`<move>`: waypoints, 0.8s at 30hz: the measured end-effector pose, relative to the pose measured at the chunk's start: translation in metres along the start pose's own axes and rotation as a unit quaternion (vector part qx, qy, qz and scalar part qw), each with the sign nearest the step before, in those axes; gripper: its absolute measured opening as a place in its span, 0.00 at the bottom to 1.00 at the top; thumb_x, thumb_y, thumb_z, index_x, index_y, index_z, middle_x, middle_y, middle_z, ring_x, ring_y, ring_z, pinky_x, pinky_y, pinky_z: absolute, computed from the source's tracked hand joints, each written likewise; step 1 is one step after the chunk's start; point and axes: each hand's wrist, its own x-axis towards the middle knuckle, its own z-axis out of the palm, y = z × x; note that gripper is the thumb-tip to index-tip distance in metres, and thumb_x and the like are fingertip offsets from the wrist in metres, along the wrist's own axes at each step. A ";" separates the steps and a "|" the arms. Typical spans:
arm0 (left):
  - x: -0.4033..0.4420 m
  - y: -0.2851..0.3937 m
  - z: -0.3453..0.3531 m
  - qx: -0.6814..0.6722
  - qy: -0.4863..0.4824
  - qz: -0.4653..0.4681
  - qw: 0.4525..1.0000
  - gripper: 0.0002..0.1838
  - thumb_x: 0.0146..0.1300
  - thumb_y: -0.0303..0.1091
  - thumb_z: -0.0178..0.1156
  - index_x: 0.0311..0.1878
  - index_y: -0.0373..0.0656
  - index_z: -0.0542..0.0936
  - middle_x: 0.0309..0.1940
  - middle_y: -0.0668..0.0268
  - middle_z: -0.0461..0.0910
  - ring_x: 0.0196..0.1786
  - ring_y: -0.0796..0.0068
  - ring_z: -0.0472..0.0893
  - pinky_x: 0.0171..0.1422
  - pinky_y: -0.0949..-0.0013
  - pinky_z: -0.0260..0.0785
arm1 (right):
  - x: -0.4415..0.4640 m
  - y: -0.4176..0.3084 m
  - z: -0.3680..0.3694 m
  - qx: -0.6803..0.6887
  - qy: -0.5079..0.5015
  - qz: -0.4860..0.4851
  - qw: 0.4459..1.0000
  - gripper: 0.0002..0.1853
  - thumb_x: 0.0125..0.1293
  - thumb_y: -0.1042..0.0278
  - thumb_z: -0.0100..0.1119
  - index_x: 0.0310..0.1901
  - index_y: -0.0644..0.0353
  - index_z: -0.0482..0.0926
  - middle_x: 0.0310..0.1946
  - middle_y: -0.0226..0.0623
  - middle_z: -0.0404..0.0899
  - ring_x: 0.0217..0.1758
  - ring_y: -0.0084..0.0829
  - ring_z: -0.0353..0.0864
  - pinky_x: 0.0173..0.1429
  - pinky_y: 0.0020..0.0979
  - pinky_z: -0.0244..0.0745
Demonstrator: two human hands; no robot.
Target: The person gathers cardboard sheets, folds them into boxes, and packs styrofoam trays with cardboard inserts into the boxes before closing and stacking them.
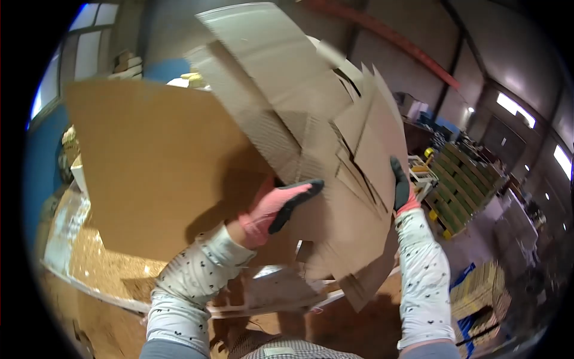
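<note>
Windows (89,54) light the far left of my feed, above a blue panel (45,158). Inward from these, the bench (113,257) shows a speckled, board-like surface with a pale rim, and a large brown cardboard sheet (155,161) stands over it, its right side passing behind my left hand and the overlapping pieces beyond. My left hand (269,209), in a pink glove with dark coating, lies against that side with a dark digit stretched across the near face; the rest of its grasp is hidden, so I can't tell whether it is closed on anything. In the middle, between both hands, is a loose bundle of corrugated cardboard sheets (335,143), fanned at uneven angles, with pieces jutting up and one corner pointing down below. My right hand (403,185) grips the bundle's right edge, dark thumb on the near face, fingers out of sight behind. I judge the step in hand to be controlling this awkward bundle with both hands; the next move calls for even support from both sides, since the loose inner pieces could slip out. I make out no container with contents I can read. Further right, well apart from the bundle, are a slatted wooden pallet stack (460,185) and, lower down, a pile of flat tan pieces (481,287) beside blue material (466,335).
</note>
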 end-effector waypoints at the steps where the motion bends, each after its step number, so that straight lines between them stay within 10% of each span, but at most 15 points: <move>1: 0.018 0.001 0.020 0.095 0.061 -0.060 0.992 0.21 0.65 0.36 0.54 0.57 0.31 0.73 0.52 0.63 0.77 0.50 0.74 0.77 0.56 0.73 0.68 | 0.023 0.027 -0.047 0.073 -0.026 0.050 0.996 0.27 0.63 0.54 0.60 0.59 0.62 0.70 0.53 0.37 0.76 0.54 0.31 0.76 0.60 0.29 0.71; 4: 0.081 -0.027 0.038 0.213 0.223 -0.139 0.941 0.27 0.59 0.45 0.64 0.50 0.32 0.72 0.41 0.69 0.79 0.38 0.80 0.77 0.40 0.75 0.71 | 0.052 0.077 -0.116 0.136 -0.011 0.139 0.981 0.30 0.60 0.52 0.63 0.59 0.62 0.71 0.54 0.36 0.75 0.54 0.34 0.75 0.60 0.32 0.70; 8: 0.144 -0.094 0.011 0.097 0.081 -0.079 0.989 0.20 0.59 0.38 0.64 0.49 0.35 0.72 0.35 0.64 0.81 0.32 0.76 0.80 0.35 0.73 0.74 | 0.086 0.142 -0.182 -0.035 0.098 0.119 0.987 0.31 0.59 0.49 0.63 0.58 0.62 0.72 0.52 0.36 0.76 0.51 0.31 0.75 0.58 0.32 0.71; 10: 0.166 -0.127 -0.002 0.097 0.140 -0.070 0.983 0.18 0.60 0.36 0.63 0.49 0.37 0.73 0.34 0.63 0.81 0.31 0.75 0.81 0.33 0.73 0.73 | 0.114 0.201 -0.238 0.072 0.016 0.255 0.964 0.30 0.61 0.55 0.61 0.62 0.57 0.67 0.53 0.35 0.76 0.54 0.34 0.74 0.60 0.32 0.69; 15: 0.219 -0.212 -0.050 0.105 0.178 -0.142 0.968 0.14 0.59 0.38 0.63 0.44 0.39 0.77 0.33 0.63 0.82 0.30 0.76 0.80 0.32 0.74 0.71 | 0.129 0.248 -0.295 -0.413 -0.066 0.299 0.858 0.46 0.55 0.24 0.48 0.60 0.61 0.70 0.59 0.45 0.71 0.62 0.39 0.68 0.68 0.38 0.57; 17: 0.229 -0.235 -0.069 0.121 0.213 -0.190 0.951 0.12 0.60 0.36 0.61 0.42 0.39 0.76 0.32 0.63 0.83 0.28 0.76 0.79 0.30 0.75 0.70 | 0.142 0.261 -0.301 -0.394 -0.004 0.412 0.821 0.47 0.53 0.22 0.47 0.61 0.59 0.70 0.59 0.47 0.71 0.63 0.42 0.67 0.67 0.38 0.57; 20: 0.237 -0.249 -0.038 0.082 0.294 -0.162 0.938 0.13 0.59 0.33 0.62 0.44 0.38 0.75 0.31 0.62 0.83 0.27 0.76 0.79 0.30 0.75 0.71 | 0.149 0.309 -0.340 -0.357 0.054 0.316 0.878 0.42 0.50 0.28 0.58 0.50 0.64 0.78 0.48 0.43 0.79 0.50 0.38 0.75 0.57 0.36 0.65; 24: 0.223 -0.253 -0.020 0.324 0.455 -0.104 0.823 0.39 0.49 0.37 0.71 0.61 0.28 0.65 0.54 0.52 0.73 0.53 0.65 0.75 0.56 0.69 0.70 | 0.150 0.353 -0.390 0.008 0.210 0.347 0.914 0.26 0.49 0.50 0.72 0.40 0.66 0.82 0.35 0.36 0.81 0.38 0.30 0.77 0.46 0.31 0.70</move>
